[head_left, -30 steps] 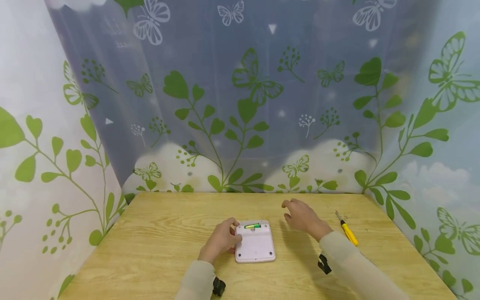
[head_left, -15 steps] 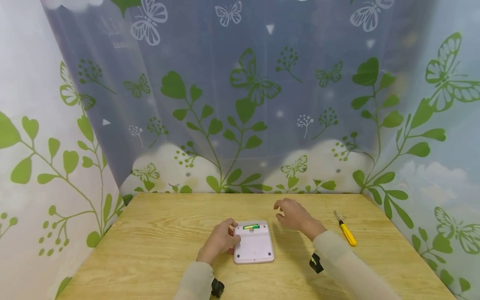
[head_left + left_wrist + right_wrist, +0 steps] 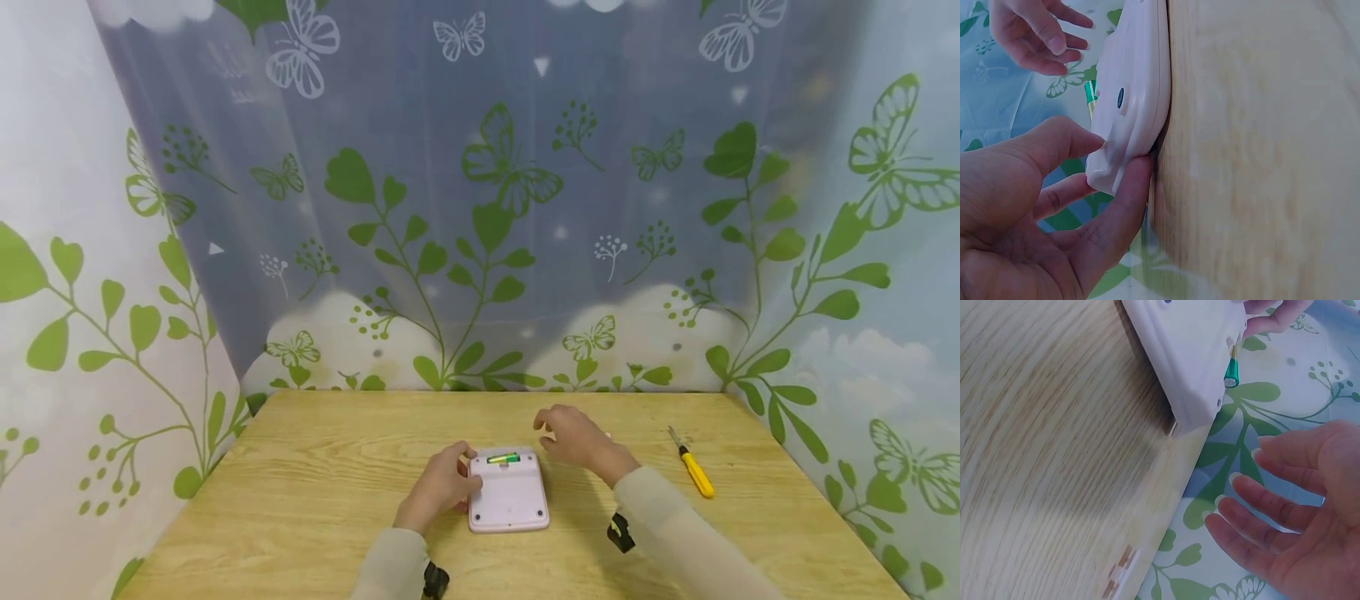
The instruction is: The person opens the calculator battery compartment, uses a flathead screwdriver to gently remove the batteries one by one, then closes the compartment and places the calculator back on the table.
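Apparently tending the green-and-gold cylindrical battery (image 3: 504, 458): pinching the edge of the pale-pink square plastic device (image 3: 510, 500), underside up on the wood-grain counter (image 3: 337, 492), between left-hand fingers (image 3: 1116, 209), holding right-hand fingers (image 3: 1275, 503) loosely spread nearby, next probably calling for a precise reach to the battery.

yellow-handled screwdriver (image 3: 697, 472) | lies on wood-grain table (image 3: 337, 475) | butterfly-print backdrop (image 3: 420, 117) behind

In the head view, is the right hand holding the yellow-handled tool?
No, the yellow-handled tool lies on the table, apart from the right hand.
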The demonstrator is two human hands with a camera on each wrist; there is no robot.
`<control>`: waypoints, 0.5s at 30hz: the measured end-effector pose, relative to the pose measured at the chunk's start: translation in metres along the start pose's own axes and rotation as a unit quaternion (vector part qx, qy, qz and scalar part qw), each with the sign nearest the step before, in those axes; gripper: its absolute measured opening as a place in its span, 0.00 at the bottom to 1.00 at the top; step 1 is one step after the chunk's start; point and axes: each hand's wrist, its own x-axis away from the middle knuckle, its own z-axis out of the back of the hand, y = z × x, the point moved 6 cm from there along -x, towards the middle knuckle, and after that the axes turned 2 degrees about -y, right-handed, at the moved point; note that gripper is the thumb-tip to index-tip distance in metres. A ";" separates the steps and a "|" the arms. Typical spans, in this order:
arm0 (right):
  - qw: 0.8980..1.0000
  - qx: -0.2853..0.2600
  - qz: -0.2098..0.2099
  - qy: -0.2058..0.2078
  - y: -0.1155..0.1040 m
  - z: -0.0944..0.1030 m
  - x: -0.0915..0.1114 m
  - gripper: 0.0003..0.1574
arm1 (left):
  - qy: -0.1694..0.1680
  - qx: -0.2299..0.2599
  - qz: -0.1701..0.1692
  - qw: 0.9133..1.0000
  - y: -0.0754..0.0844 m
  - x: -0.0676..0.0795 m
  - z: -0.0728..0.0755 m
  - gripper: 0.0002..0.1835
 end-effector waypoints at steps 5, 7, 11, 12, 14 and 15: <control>1.000 -0.019 -0.003 -0.019 -0.007 -0.003 -0.001 0.11 | -0.001 0.006 -0.005 1.000 -0.001 0.000 -0.001 0.21; 0.999 -0.021 -0.001 -0.025 -0.009 -0.004 -0.002 0.12 | -0.001 0.008 -0.006 1.000 -0.001 0.000 -0.001 0.21; 0.999 -0.015 0.004 -0.033 -0.013 -0.008 -0.006 0.12 | 0.000 0.009 -0.007 1.000 -0.001 0.000 -0.001 0.20; 0.999 -0.014 0.003 -0.036 -0.014 -0.009 -0.007 0.12 | -0.001 0.010 -0.007 1.000 -0.001 -0.001 -0.001 0.20; 0.999 -0.017 -0.001 -0.042 -0.016 -0.011 -0.009 0.12 | -0.001 0.011 -0.006 1.000 -0.001 -0.001 -0.001 0.20; 0.999 -0.020 -0.006 -0.045 -0.017 -0.011 -0.010 0.12 | -0.002 0.011 -0.006 1.000 0.000 -0.001 -0.001 0.20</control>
